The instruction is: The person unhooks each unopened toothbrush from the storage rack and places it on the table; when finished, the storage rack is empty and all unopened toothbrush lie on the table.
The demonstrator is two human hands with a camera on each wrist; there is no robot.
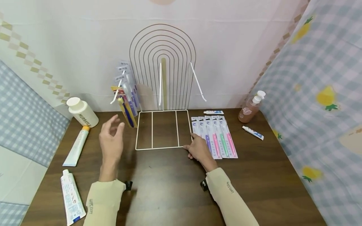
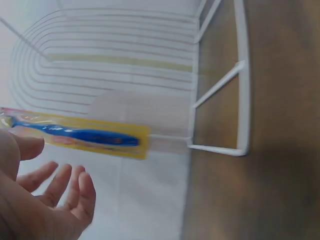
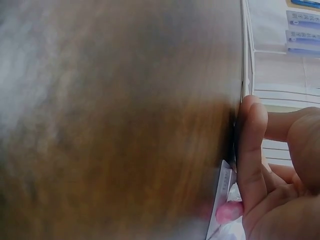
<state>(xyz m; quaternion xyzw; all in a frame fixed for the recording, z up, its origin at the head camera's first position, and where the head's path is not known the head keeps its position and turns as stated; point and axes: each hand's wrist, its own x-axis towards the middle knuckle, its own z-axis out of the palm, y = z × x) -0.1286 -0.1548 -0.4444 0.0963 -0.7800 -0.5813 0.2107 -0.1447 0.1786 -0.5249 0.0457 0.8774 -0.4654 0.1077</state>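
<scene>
A white wire display rack (image 1: 158,148) with long hooks stands against the back cloth. On its left hook hangs a blue toothbrush in a yellow pack (image 1: 128,113), in front of several purple packaged toothbrushes (image 1: 133,84). My left hand (image 1: 111,141) is just left of and below the yellow pack, fingers loosely bent and nothing in them. In the left wrist view the yellow pack (image 2: 100,135) hangs beside the thumb, apart from the other fingers. With thumb and index finger, my right hand (image 1: 200,149) holds the front right corner of the rack's base.
Several packaged toothbrushes (image 1: 216,138) lie in a row right of the rack, near small toothpaste tubes (image 1: 213,112) (image 1: 253,133) and a pump bottle (image 1: 249,110). At left are a white bottle (image 1: 83,113), an orange-capped tube (image 1: 76,147) and a large toothpaste tube (image 1: 72,197).
</scene>
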